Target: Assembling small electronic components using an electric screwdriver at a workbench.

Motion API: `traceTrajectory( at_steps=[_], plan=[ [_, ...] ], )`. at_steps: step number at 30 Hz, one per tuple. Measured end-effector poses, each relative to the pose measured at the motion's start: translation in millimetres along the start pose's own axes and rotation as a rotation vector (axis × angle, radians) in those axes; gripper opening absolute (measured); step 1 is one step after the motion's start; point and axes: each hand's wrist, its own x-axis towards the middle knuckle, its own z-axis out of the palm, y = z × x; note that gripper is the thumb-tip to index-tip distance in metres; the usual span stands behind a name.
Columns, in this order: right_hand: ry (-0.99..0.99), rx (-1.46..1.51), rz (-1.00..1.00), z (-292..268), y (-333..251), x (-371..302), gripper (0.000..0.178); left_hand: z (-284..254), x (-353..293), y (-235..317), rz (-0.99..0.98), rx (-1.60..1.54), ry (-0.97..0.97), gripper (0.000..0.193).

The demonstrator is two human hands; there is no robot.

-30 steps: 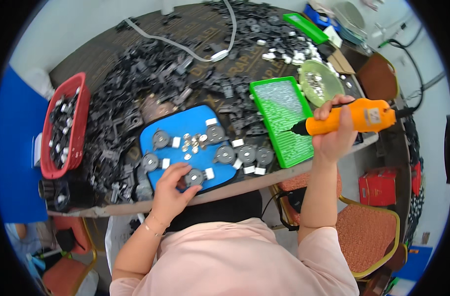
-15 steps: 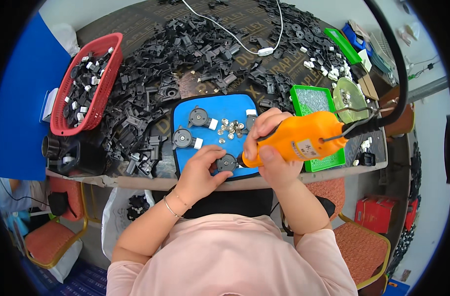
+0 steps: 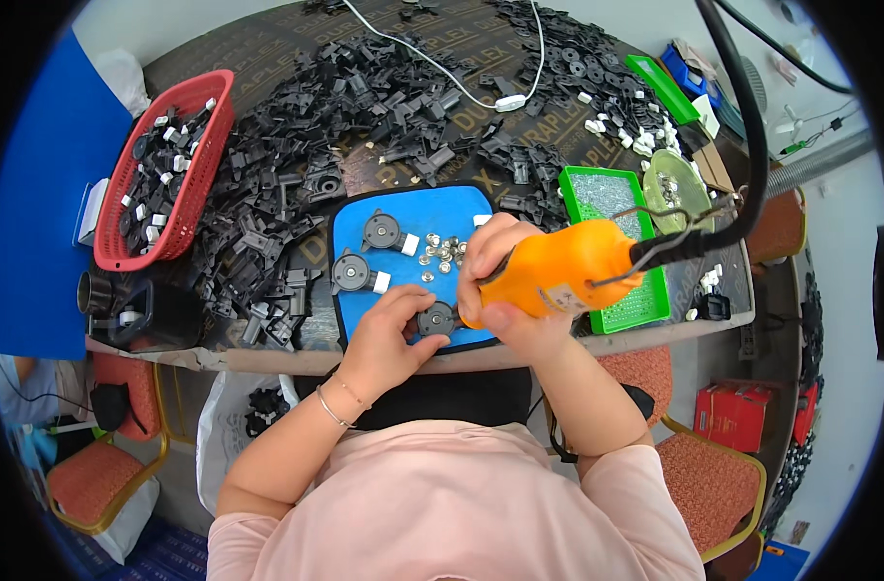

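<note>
My left hand [image 3: 386,334] pinches a round black plastic part [image 3: 435,319] against the near edge of a blue mat [image 3: 365,315]. In my right hand [image 3: 510,281] is an orange electric screwdriver [image 3: 568,266], gripped around its body and lying tilted, its tip beside the black part. Whether the tip touches the part is hard to make out. Two similar round parts with white ends, an upper one [image 3: 381,231] and a lower one [image 3: 352,273], lie on the mat's left side. Several small metal caps [image 3: 444,254] are scattered at its middle. A white end [image 3: 482,221] shows beyond my right fingers.
Black plastic parts [image 3: 365,97] pile up across the far table. At left stands a red basket [image 3: 176,232] of parts; at right are a green tray [image 3: 660,300] and a pale green bowl [image 3: 674,221]. A thick black cable [image 3: 742,126] hangs over the right side.
The screwdriver in my right hand has shifted slightly left and tilted a little. My left hand keeps its hold on the round part. The whole view has also shifted slightly.
</note>
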Motion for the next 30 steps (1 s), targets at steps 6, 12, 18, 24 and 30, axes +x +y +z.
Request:
traceTrajectory(
  at_steps=[6,12,18,24,30],
  plan=[
    [0.141,0.161,0.01,-30.4,-14.0,-19.6,0.039,5.4,0.6,3.7,0.031,0.022,-0.012,0.047],
    [-0.158,0.099,-0.032,-32.7,-32.3,-15.2,0.036,5.8,4.4,17.2,0.095,0.18,-0.032,0.044],
    [0.395,-0.195,-0.325,-84.6,-74.0,-25.5,0.023,10.8,9.2,19.4,0.167,0.163,-0.047,0.042],
    [0.74,-0.361,-0.262,-146.7,-76.2,-76.6,0.024,23.9,14.3,22.5,0.152,0.124,-0.096,0.044],
    [0.778,-0.343,-0.275,-151.3,-66.4,-81.1,0.023,28.0,21.4,21.4,0.129,0.108,-0.102,0.045]
  ],
)
